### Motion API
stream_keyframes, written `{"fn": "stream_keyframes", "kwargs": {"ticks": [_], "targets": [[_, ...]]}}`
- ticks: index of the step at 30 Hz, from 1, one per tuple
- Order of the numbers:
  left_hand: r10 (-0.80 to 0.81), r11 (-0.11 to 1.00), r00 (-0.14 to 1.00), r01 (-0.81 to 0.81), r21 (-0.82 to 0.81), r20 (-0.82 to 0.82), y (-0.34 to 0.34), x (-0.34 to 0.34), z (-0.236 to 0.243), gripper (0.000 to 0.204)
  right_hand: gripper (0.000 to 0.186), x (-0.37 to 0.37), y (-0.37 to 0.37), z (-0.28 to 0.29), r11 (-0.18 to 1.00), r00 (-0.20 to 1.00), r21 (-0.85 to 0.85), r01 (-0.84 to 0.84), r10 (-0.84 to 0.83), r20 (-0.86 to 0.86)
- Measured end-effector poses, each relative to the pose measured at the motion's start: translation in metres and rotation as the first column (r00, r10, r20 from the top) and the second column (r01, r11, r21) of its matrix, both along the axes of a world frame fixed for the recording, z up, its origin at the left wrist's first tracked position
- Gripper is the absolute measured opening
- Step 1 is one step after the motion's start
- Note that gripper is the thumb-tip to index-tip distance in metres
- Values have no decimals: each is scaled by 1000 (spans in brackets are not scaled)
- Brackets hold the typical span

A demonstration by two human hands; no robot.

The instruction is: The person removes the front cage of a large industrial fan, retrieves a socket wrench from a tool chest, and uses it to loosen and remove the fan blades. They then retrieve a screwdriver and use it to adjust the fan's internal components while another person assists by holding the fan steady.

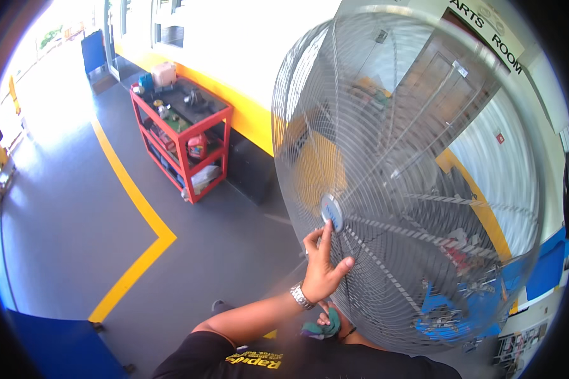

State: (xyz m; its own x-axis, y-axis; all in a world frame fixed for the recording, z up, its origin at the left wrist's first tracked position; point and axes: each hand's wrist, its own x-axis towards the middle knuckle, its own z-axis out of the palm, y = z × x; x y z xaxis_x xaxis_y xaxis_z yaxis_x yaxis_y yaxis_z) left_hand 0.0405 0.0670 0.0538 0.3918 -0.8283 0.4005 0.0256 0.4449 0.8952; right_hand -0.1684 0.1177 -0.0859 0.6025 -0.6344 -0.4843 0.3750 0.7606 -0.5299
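A large wire-caged fan (pixel 398 151) fills the right half of the view, with a round silver badge (pixel 332 212) at the middle of its grille. My left hand (pixel 324 265), with a metal watch on the wrist, has its index finger stretched to the badge, the other fingers apart and partly bent, the thumb out. Below it, partly behind my left arm and the grille, my right hand (pixel 327 319) grips a green cloth (pixel 317 329).
A red cart (pixel 182 138) holding several tools and containers stands by the yellow-banded wall. A yellow floor line (pixel 136 275) bends across the grey floor. A blue object (pixel 63 341) is at the lower left. A door (pixel 446 69) shows behind the fan, blue equipment at lower right.
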Motion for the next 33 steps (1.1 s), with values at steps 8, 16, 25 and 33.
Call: {"fn": "stream_keyframes", "kwargs": {"ticks": [8, 16, 25, 33], "targets": [[-103, 877, 880, 301, 375, -464, -1, 41, 87, 75, 59, 26, 18, 96, 978, 980, 69, 198, -196, -27], [-294, 882, 955, 255, 396, 38, -38, 143, 35, 67, 61, 18, 13, 73, 913, 915, 70, 402, -397, -75], [-126, 979, 868, 188, 83, -481, -241, 274, 69, 57, 63, 20, 28, 53, 704, 689, -22, 710, -700, -190], [-247, 944, 823, 323, 63, -512, -272, 268, 98, 58, 65, 33, 52, 59, 390, 321, -195, 900, -895, -310]]}}
